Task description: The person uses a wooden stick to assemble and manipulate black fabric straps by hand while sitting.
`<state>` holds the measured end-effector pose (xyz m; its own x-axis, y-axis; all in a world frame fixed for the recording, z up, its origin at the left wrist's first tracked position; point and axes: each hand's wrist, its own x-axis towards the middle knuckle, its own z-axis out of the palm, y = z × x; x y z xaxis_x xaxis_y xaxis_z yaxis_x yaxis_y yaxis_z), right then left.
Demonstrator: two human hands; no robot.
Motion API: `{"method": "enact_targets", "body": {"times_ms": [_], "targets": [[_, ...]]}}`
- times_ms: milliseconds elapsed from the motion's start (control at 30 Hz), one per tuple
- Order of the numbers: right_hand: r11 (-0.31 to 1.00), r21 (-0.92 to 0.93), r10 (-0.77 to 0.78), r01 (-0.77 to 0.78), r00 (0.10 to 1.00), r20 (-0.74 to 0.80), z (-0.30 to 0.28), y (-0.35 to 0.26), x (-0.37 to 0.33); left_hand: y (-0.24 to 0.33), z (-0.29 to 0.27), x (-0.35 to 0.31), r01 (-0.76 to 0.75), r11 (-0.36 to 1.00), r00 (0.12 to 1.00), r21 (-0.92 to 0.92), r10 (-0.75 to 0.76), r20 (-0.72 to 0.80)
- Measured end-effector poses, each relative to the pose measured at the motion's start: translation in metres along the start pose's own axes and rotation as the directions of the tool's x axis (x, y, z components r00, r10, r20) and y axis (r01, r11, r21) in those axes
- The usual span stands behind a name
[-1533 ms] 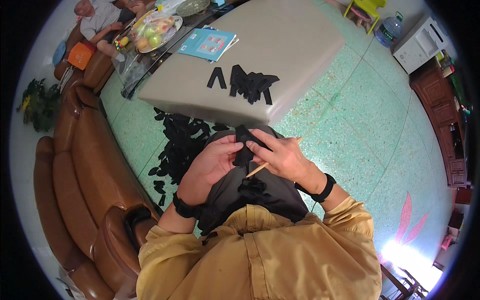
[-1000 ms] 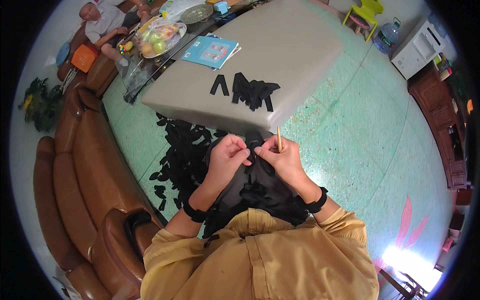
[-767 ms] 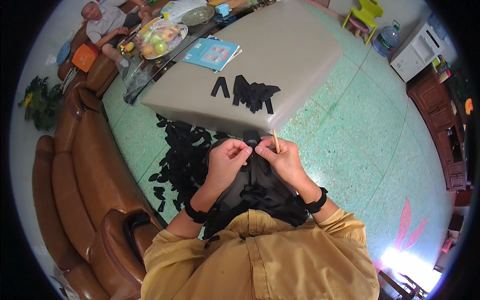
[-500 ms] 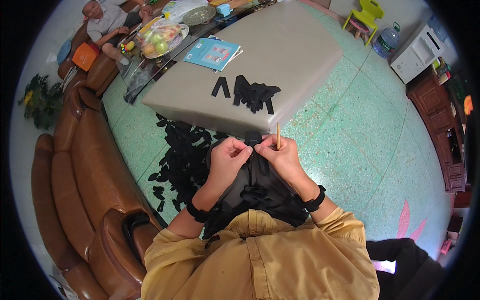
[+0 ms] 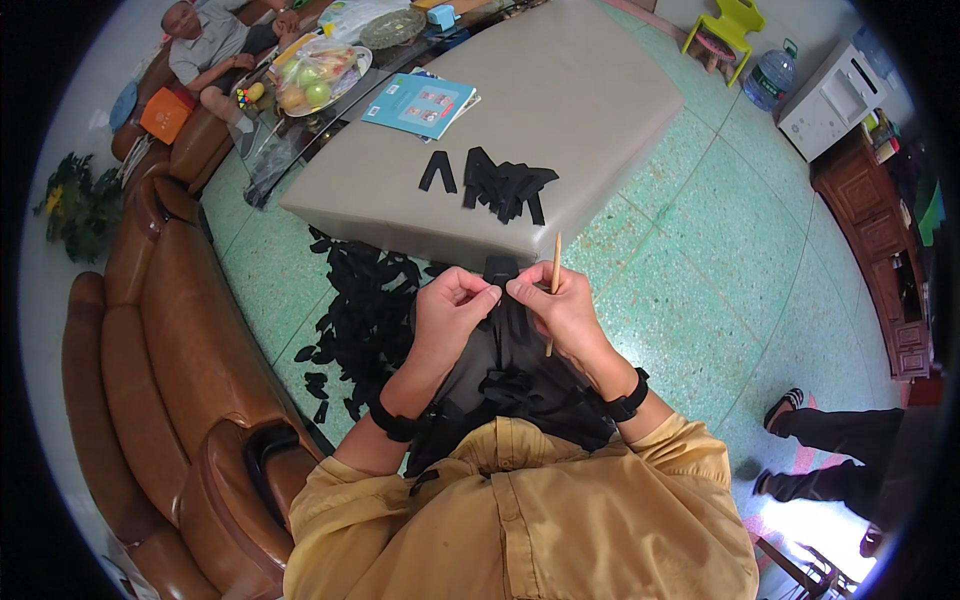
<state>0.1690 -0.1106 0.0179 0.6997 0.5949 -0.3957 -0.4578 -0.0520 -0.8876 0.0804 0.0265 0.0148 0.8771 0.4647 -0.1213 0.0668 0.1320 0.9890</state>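
My left hand (image 5: 450, 312) and my right hand (image 5: 566, 308) come together above my lap. Between them they pinch a small folded black fabric strip (image 5: 501, 268), thumbs and forefingers at either side of it. A slim pointed wooden stick (image 5: 555, 292) also lies in my right hand, slanting up past the fingers. More black fabric pieces (image 5: 505, 384) rest on my lap. Just ahead, on a grey padded bench (image 5: 570, 110), sit a pile of black strips (image 5: 505, 186) and a single V-shaped black strip (image 5: 438, 172).
Many black pieces (image 5: 365, 310) cover the floor left of my knees. A brown leather sofa (image 5: 190, 350) runs along the left. Blue booklets (image 5: 418, 105) lie on the bench. A seated person (image 5: 210, 45) is far left; another person's legs (image 5: 840, 430) stand at right.
The wooden stick has tilted in my right hand, and its lower end now shows below the fingers. At right, a walking person's legs have moved farther into sight. My hands stay nearly in place.
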Motion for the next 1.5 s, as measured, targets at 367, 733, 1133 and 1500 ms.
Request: {"method": "enact_targets", "body": {"times_ms": [367,733,1133,1500], "targets": [[0.966,-0.105,-0.241,0.236,0.97,-0.042,0.006,0.006,0.007,-0.003,0.0,0.001,-0.002,1.0,1.0,-0.016,0.002,0.001],[0.851,-0.375,-0.415,0.367,0.908,-0.052,0.007,0.012,0.02,-0.01,0.001,0.004,-0.017,0.996,1.0,-0.089,0.015,-0.021],[0.996,-0.043,-0.07,0.075,0.991,0.117,0.0,-0.003,0.027,-0.004,-0.01,0.013,0.125,0.984,0.953,0.123,-0.154,0.261],[0.999,-0.012,-0.044,0.048,0.97,0.239,-0.018,-0.005,0.03,0.006,-0.004,0.011,0.385,0.915,0.886,-0.118,-0.33,0.325]]}}
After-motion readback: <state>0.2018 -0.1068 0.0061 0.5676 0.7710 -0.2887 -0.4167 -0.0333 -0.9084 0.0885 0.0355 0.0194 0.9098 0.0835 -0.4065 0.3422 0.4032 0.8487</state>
